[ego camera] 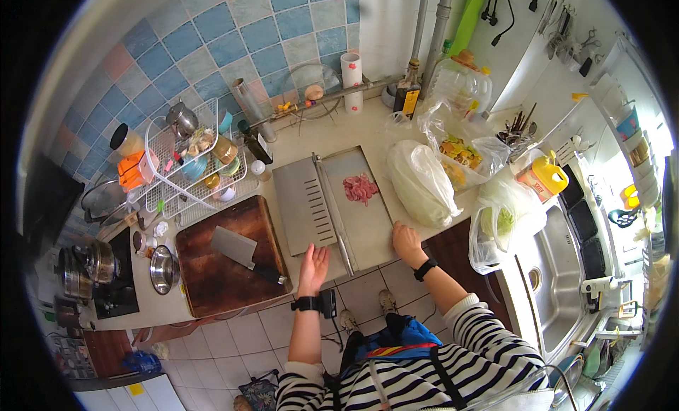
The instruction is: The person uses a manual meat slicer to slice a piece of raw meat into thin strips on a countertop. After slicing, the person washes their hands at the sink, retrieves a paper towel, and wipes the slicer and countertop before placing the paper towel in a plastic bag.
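A flat metal board or tray (347,225) with a raised metal bar lies on the counter, and a small heap of sliced raw meat (360,189) rests on its right part. Left of the bar is a slotted metal plate (302,204). My left hand (314,265) is palm up with fingers extended at the plate's near edge, holding nothing visible. At the board's right near corner is my right hand (407,245), fingers curled at the edge; whether it grips the edge is unclear. A cleaver (233,245) lies on the dark wooden cutting board (199,283) to the left.
Plastic bags of vegetables (419,183) stand right of the metal board, beside a sink (557,283). A wire rack (185,193) with jars and bowls is at the left back. A steel bowl (164,269) sits left of the cutting board. Bottles (408,90) stand along the wall.
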